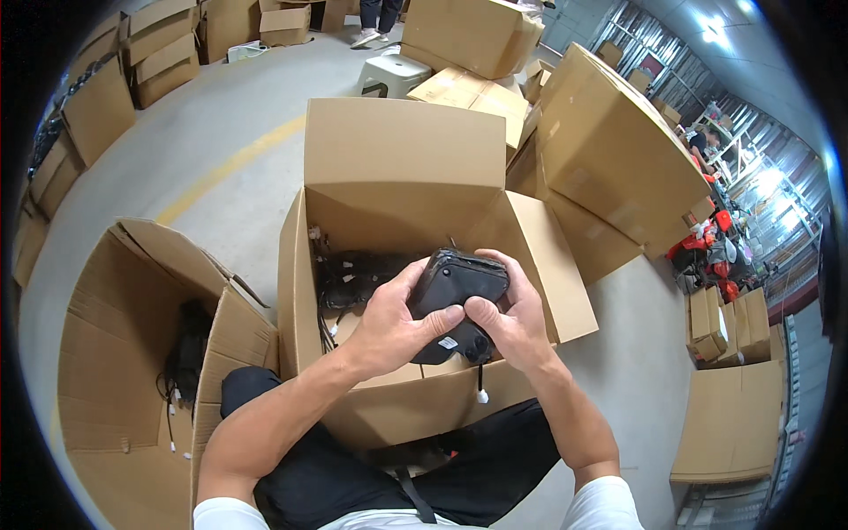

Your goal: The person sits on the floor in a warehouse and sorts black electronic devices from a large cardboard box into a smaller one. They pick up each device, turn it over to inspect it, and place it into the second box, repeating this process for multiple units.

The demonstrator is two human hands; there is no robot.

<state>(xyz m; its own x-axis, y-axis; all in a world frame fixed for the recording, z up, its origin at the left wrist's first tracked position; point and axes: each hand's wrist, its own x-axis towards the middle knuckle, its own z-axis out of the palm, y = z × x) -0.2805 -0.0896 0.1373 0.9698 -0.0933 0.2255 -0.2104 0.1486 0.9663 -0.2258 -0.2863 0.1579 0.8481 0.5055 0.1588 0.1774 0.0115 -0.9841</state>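
Over the middle of an unsealed cardboard box, both my hands grip one black plastic housing with rounded corners. My left hand is closed on its left side and my right hand on its right. Both thumbs press on the near face, almost touching. Lower on the part are a small white label and a round boss. A short dark cable with a white connector hangs below it. Inside the box, similar black parts with cables and white plugs lie at the left; my hands hide some of the contents.
A second cardboard box at my left holds black cabled parts. Large cartons stand at the far right, near a white stool. Flattened cardboard leans at the right. More boxes line the far left; people are in the background.
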